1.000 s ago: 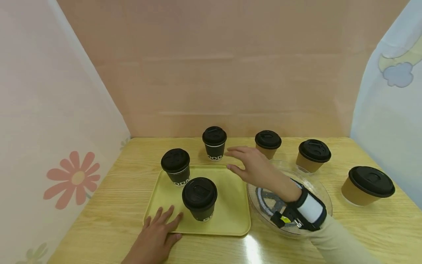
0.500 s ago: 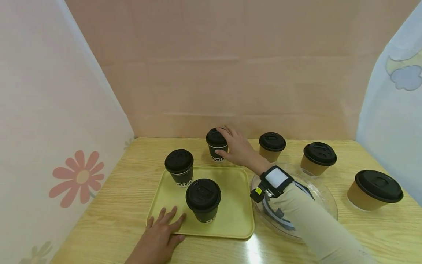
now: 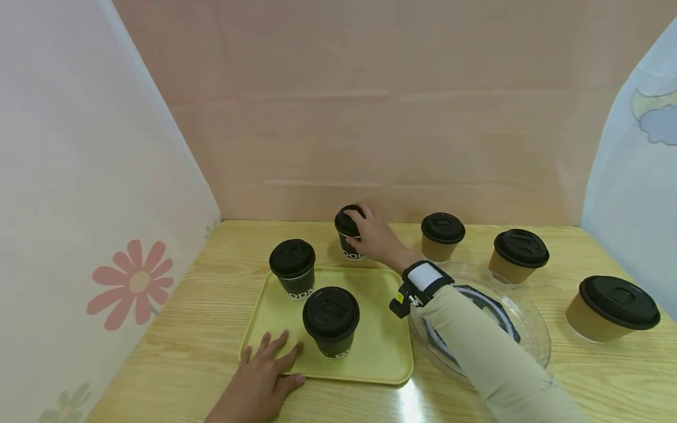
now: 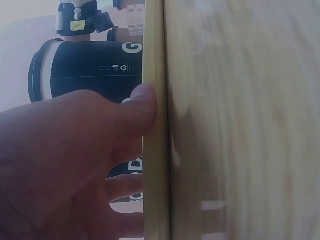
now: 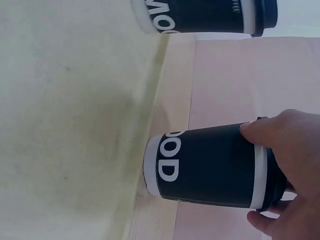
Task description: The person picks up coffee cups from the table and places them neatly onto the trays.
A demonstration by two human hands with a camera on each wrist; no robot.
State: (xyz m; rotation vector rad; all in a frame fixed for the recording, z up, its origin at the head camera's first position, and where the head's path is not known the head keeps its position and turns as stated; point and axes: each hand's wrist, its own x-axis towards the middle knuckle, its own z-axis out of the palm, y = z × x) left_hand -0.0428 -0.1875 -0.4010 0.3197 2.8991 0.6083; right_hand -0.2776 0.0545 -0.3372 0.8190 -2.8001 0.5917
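Note:
At the back, a black paper coffee cup with a black lid point(image 3: 350, 245) stands upright just behind the yellow tray point(image 3: 378, 352). My right hand point(image 3: 374, 238) grips it around the lid, thumb on one side and fingers on the other, as the right wrist view shows. My left hand point(image 3: 257, 379) rests at the tray's front left corner with straight, spread fingers on its surface. In the left wrist view the thumb point(image 4: 135, 112) lies against the tray's rim. Two more lidded black cups stand on the tray, one front centre point(image 3: 331, 322) and one back left point(image 3: 292, 270).
Right of the tray lies a clear round plate point(image 3: 540, 335) with a dark pattern, partly covered by my right forearm. Three brown lidded cups, at the back point(image 3: 442, 237), farther right point(image 3: 518, 256) and far right point(image 3: 608, 308), stand around it. A plain wall point(image 3: 396, 147) closes the back.
My right hand has reached left and back to the rear black cup and taken hold of its lid end. The left hand stays on the tray. The head view has shifted slightly.

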